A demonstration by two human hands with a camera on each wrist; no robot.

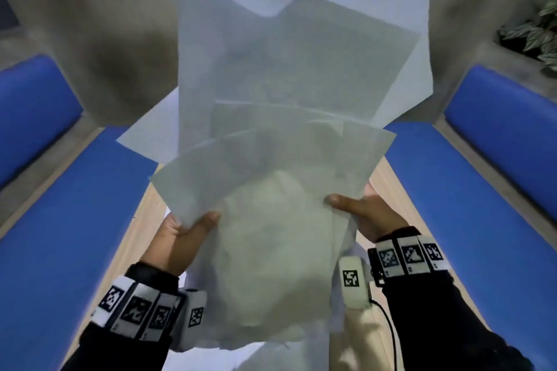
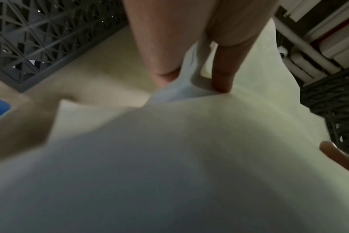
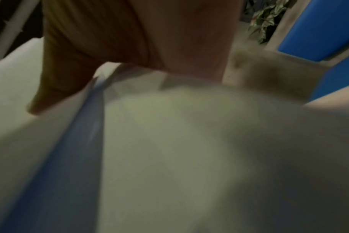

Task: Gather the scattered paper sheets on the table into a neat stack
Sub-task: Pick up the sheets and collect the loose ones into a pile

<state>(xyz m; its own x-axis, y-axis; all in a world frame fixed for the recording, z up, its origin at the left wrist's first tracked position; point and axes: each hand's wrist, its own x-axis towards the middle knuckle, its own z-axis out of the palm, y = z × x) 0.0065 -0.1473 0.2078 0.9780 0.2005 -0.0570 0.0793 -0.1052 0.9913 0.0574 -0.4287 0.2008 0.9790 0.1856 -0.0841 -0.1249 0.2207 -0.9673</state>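
Several white paper sheets [image 1: 271, 117] are fanned out unevenly and held up in front of the head camera, hiding most of the table. My left hand [image 1: 187, 229] grips their lower left edge, thumb on top. My right hand [image 1: 358, 208] grips the lower right edge, thumb over the front sheet. In the left wrist view the left hand [image 2: 191, 75] pinches a fold of the paper sheets [image 2: 169, 157] between thumb and fingers. The right wrist view is blurred; the right hand [image 3: 130, 55] lies against the paper sheets [image 3: 169, 141].
A wooden table [image 1: 129, 238] shows beside and below the sheets. Blue padded seats stand at the left [image 1: 60, 220] and right [image 1: 482, 190]. A leafy plant [image 1: 536, 30] sits at the far right. A grey lattice panel [image 2: 40, 36] is at the left.
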